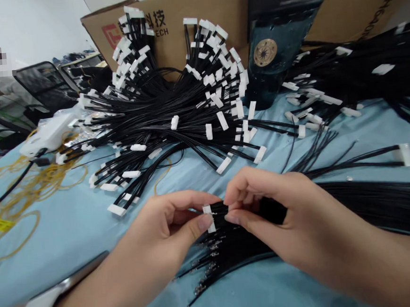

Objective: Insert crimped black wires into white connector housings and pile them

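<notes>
My left hand (162, 237) pinches a small white plastic connector (208, 218) between thumb and fingers. My right hand (284, 213) is closed in a pinch on thin black wires (219, 211) whose ends meet that connector. Under both hands lies a bundle of loose black wires with bare metal terminals (213, 261), running off to the right. A big heap of black wire harnesses with white connectors (173, 108) lies on the blue table cover (71, 220) just beyond my hands.
Yellow rubber bands (26, 186) and a white device (47, 135) lie at the left. Cardboard boxes (194, 17) and a dark cylindrical container (272, 58) stand behind. More harnesses (362, 75) pile at the right. A person's sleeve shows far left.
</notes>
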